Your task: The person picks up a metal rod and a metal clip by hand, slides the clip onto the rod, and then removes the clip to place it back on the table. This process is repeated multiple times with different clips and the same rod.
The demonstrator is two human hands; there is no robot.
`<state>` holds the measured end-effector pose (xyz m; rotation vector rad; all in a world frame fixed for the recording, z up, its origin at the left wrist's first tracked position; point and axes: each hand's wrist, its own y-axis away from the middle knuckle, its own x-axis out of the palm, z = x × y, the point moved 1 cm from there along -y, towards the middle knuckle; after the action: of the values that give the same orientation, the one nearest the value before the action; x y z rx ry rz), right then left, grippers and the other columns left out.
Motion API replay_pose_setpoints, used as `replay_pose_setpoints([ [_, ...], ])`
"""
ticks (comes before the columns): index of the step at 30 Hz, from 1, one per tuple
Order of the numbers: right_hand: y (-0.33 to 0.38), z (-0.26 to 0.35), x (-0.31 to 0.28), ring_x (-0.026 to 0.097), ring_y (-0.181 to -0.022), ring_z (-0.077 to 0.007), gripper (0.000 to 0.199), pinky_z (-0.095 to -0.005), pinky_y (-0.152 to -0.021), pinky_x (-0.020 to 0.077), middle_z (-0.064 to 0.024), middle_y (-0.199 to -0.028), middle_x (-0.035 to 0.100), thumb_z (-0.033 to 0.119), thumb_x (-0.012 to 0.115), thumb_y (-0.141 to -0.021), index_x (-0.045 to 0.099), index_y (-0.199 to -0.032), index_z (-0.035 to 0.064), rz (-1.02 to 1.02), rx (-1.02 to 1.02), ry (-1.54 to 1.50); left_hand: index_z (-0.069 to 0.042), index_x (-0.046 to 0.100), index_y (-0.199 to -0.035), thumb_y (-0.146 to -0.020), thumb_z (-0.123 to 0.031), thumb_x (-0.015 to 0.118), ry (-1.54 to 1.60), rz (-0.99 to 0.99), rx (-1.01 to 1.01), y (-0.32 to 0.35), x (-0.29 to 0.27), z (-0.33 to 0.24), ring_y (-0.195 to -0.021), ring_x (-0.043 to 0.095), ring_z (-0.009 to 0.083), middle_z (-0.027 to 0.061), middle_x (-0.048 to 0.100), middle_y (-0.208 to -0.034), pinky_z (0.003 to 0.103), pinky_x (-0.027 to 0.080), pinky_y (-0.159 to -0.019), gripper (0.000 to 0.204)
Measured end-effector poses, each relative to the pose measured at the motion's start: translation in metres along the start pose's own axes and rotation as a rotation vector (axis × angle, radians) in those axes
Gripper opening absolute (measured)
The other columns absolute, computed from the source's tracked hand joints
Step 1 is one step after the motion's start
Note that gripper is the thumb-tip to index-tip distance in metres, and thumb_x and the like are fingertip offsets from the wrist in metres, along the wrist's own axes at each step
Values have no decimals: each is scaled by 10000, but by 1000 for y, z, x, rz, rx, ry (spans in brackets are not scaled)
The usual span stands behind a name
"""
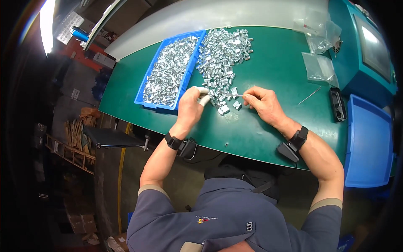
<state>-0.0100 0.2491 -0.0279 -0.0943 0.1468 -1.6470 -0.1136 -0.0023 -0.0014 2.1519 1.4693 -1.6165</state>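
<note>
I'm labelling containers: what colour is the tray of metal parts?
The tray is blue, seen best in the head view.

A tray (pixel 192 67) stands on the left of the counter (pixel 277 63), with parts (pixel 168 71) in it. Just right of it, a loose pile (pixel 222 50) runs from back to front. At the near end are the left hand (pixel 191 107) and, to its right, the right hand (pixel 268 105). Farther right lie bags (pixel 320 69), with a stick (pixel 310 95) before them, a machine (pixel 347 54) right of them and a second tray (pixel 369 143) before the machine.
</note>
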Motion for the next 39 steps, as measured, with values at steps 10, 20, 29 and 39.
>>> replay_pose_setpoints([
  [10, -2, 3, -4, 581, -706, -76, 196, -254, -637, 481, -11, -785, 681, 174, 644, -986, 708, -961, -9, 25, -23, 114, -48, 724, -994, -784, -37, 805, 46, 66, 192, -9, 5, -46, -849, 629, 276, 86, 655, -884, 372, 505, -736, 225],
  [20, 2, 9, -4, 580, -659, -99, 204, -294, -594, 464, -34, -714, 668, 186, 674, -950, 715, -916, -11, -14, -113, 267, -76, 711, -984, -788, -64, 778, -122, 143, 364, -13, 1, -62, -822, 599, 274, 68, 581, -833, 399, 501, -713, 207],
  [29, 2, 6, -1, 607, -570, -113, 367, -301, -549, 475, -41, -631, 667, 291, 610, -998, 701, -789, 2, 100, 43, 187, -71, 712, -995, -789, -49, 778, -66, 180, 405, -20, 3, -65, -794, 566, 276, 68, 545, -817, 398, 479, -698, 218],
  [39, 4, 9, 4, 570, -542, -86, 413, -267, -514, 449, -14, -611, 639, 334, 589, -1023, 690, -766, 26, 215, 184, 108, -68, 699, -1008, -784, -39, 788, 116, 220, 335, -8, 7, -65, -842, 590, 290, 80, 601, -868, 394, 492, -739, 243],
])
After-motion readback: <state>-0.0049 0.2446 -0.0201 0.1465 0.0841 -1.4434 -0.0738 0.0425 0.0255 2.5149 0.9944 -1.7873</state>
